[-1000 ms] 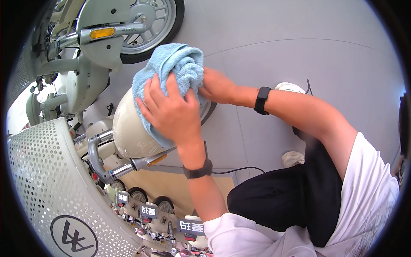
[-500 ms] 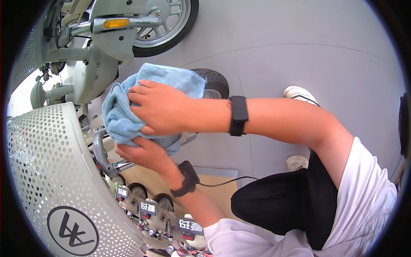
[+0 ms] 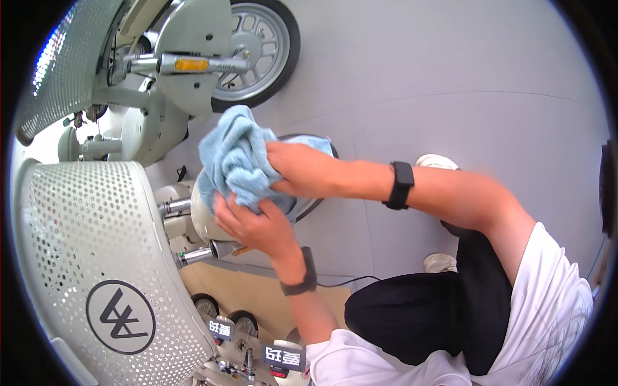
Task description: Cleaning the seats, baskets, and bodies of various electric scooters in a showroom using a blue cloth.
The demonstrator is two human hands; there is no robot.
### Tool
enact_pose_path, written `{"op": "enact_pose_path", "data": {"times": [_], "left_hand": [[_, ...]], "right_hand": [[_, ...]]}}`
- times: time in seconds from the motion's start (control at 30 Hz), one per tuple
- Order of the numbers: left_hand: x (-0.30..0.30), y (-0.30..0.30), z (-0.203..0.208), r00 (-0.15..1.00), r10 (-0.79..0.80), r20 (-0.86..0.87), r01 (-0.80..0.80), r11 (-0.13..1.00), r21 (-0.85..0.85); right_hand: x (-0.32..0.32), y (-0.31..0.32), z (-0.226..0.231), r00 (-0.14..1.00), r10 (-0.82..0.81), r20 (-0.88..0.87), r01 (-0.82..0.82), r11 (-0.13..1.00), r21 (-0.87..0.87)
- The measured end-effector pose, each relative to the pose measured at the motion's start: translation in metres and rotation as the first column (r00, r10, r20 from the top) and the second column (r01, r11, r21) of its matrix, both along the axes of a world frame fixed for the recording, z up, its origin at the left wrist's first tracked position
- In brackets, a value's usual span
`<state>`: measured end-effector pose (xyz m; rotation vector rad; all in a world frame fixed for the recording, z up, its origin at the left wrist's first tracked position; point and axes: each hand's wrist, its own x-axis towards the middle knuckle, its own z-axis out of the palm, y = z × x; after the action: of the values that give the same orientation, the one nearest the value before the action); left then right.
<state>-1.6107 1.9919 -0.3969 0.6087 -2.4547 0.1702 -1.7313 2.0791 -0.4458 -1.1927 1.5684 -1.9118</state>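
Blue cloth: we see it (image 3: 235, 157) bunched over the cream mudguard (image 3: 205, 222), with a loose flap lying across the tyre (image 3: 314, 207).
Right hand: we see this hand (image 3: 306, 170) closed on the cloth's gathered edge, fingertips buried in the folds.
Left hand: we see this one (image 3: 261, 225) partly curled, fingers against the cloth's lower edge; we cannot tell whether it grips or only presses.
Loose flap: we judge it could catch on the wheel, since it hangs free of both hands.
Fork leg: we think knuckles could knock this metal tube (image 3: 193, 257) or the orange reflector (image 3: 241, 251), as the left hand is so near them.
Black cable: trailing by the left wristband (image 3: 302, 273), this lead (image 3: 351, 281) might snag if the arm swings wide.
Near basket: we see the perforated wall of this pale basket (image 3: 84, 225) but cannot make out any contents.
Far basket: likewise, we cannot tell what this one (image 3: 64, 77) holds.
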Motion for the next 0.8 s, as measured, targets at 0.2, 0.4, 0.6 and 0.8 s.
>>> {"op": "enact_pose_path", "data": {"times": [0.2,0.4,0.6,0.8], "left_hand": [[-0.011,0.059,-0.025,0.974,-0.095,-0.205,0.196,0.81,0.553],[-0.041,0.103,-0.029,0.971,-0.142,-0.193,0.238,0.673,0.7],[-0.072,0.149,0.003,0.968,-0.195,-0.157,0.243,0.58,0.777],[-0.09,0.21,0.061,0.93,-0.367,0.005,0.2,0.519,0.831]], "right_hand": [[-0.011,0.085,0.013,0.972,0.039,0.232,-0.067,0.991,0.115],[-0.052,0.155,0.036,0.965,0.033,0.261,-0.112,0.949,0.294],[-0.075,0.198,0.065,0.936,-0.061,0.347,-0.067,0.936,0.346],[-0.068,0.278,0.116,0.847,-0.279,0.452,0.026,0.872,0.489]]}}
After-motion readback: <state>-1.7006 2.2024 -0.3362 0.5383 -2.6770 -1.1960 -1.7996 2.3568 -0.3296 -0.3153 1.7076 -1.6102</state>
